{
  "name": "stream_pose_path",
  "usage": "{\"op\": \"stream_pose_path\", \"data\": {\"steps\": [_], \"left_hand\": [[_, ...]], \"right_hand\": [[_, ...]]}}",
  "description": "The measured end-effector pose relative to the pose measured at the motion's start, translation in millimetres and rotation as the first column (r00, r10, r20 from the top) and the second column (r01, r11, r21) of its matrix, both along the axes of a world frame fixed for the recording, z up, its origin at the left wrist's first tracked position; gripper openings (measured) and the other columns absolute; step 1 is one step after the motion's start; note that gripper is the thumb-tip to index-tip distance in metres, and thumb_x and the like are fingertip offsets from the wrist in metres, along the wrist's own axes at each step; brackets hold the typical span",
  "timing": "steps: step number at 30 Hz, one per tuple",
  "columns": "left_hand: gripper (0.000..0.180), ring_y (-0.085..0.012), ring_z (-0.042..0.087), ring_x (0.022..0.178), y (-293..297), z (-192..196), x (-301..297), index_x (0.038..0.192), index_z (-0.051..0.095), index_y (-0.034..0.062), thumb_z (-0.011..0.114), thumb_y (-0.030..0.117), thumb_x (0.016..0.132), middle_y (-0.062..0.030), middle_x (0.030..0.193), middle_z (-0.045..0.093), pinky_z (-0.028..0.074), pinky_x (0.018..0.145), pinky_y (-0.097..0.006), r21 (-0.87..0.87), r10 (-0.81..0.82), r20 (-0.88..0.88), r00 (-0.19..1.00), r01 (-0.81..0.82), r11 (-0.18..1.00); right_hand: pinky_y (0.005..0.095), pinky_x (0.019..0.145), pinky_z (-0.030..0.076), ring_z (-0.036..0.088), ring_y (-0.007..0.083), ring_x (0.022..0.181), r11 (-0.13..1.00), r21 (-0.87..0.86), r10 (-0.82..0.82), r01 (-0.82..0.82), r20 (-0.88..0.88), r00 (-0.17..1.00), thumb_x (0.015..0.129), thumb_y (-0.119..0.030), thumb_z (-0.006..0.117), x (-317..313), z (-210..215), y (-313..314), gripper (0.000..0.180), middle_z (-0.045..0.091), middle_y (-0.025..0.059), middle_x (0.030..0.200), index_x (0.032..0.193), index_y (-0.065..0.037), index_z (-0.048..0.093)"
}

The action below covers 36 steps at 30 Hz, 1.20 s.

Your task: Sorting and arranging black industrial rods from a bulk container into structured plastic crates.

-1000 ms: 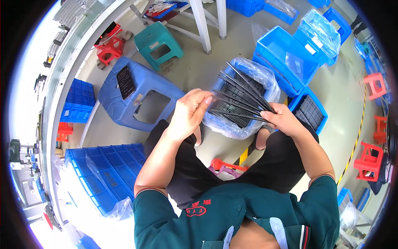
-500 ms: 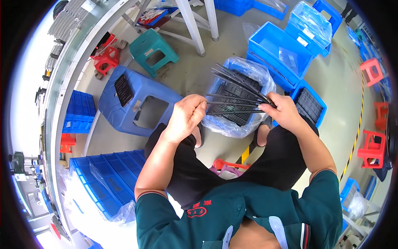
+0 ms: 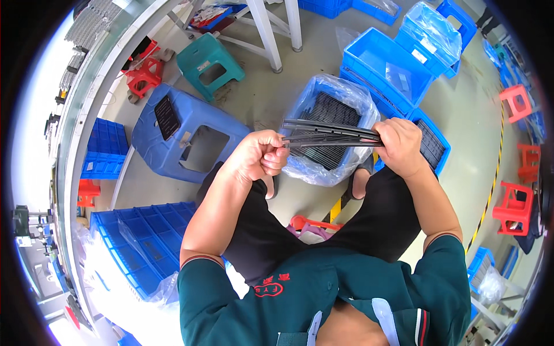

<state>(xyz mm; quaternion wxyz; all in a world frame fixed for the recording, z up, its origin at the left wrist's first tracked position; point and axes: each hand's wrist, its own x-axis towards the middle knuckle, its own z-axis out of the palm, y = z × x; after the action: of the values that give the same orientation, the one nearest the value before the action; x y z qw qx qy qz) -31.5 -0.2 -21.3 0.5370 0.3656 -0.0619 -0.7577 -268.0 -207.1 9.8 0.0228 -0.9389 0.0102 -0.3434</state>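
Note:
A bundle of long thin black strips stretches between my hands, spread slightly into a narrow fan. My right hand is closed around the right ends. Thumb and fingers of my left hand pinch the left end of at least one lower strip; the upper strips' left ends show beside it. Below the bundle, between my feet, stands a blue crate lined with a clear plastic bag. Rows of similar black strips lie inside it, partly hidden by the held bundle.
Left of the crate is a blue plastic stool bearing a dark flat rectangular object. A green stool stands behind it. Blue crates are to the right, one holding black strips. Stacked blue crates sit by my left leg.
The strips, fanned out from my right hand before, now lie closer together and more level. My left hand now meets their left ends. My right hand has turned, its back facing up.

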Motion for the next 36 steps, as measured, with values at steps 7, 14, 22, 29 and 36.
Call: {"op": "stream_pose_path", "data": {"steps": [7,14,22,29,36], "left_hand": [[0.016,-0.0041,0.022,0.042,4.1,9.0,5.7,0.066,0.047,0.0057,0.051,0.014,0.079,0.0066,0.052,0.031,0.017,0.039,-0.021,-0.004,0.092,0.099,0.991,-0.092,0.996],[0.016,-0.0018,0.027,0.049,3.9,25.7,-14.5,0.098,0.062,0.0005,0.06,0.007,0.084,0.0082,0.059,0.04,0.019,0.045,-0.018,-0.272,0.4,0.522,0.753,-0.297,0.915],[0.022,-0.002,0.033,0.053,-3.5,23.1,-29.7,0.1,0.065,0.0022,0.066,0.004,0.078,0.0075,0.062,0.047,0.023,0.048,-0.019,-0.461,0.643,0.552,0.531,-0.448,0.766],[0.011,-0.0045,0.036,0.053,-24.7,14.7,-40.7,0.094,0.064,0.005,0.062,0.005,0.084,0.0044,0.069,0.054,0.029,0.051,-0.021,-0.352,0.812,0.224,0.538,-0.733,0.583],[0.011,-0.0048,0.039,0.056,-35.7,17.2,-34.1,0.094,0.064,0.0039,0.061,0.004,0.084,0.0042,0.071,0.054,0.031,0.056,-0.022,-0.367,0.846,0.12,0.519,-0.769,0.524]], "right_hand": [[0.0324,0.047,0.041,0.055,0.0237,0.052,0.99,0.129,-0.052,0.054,-0.017,0.999,0.064,-0.018,0.072,0.1,-9.1,1.2,0.023,0.054,0.0054,0.059,0.076,-0.007,0.055],[0.0314,0.046,0.041,0.056,0.024,0.051,0.864,0.469,-0.117,0.181,-0.161,0.98,0.075,-0.029,0.071,4.7,-19.5,3.0,0.027,0.056,0.0075,0.058,0.079,-0.007,0.056],[0.0327,0.048,0.043,0.057,0.0273,0.053,0.707,0.668,-0.091,0.233,-0.24,0.966,0.076,-0.031,0.07,12.8,-29.7,5.9,0.03,0.056,0.0111,0.061,0.083,-0.004,0.058],[0.033,0.047,0.042,0.057,0.0266,0.05,0.755,0.598,-0.212,0.271,-0.168,0.963,0.077,-0.028,0.07,24.4,-29.0,19.0,0.028,0.055,0.0101,0.056,0.078,-0.005,0.056],[0.0327,0.048,0.043,0.058,0.0267,0.051,0.724,0.636,-0.222,0.268,-0.154,0.963,0.077,-0.028,0.07,31.3,-29.3,19.8,0.028,0.055,0.0104,0.056,0.081,-0.004,0.056]]}}
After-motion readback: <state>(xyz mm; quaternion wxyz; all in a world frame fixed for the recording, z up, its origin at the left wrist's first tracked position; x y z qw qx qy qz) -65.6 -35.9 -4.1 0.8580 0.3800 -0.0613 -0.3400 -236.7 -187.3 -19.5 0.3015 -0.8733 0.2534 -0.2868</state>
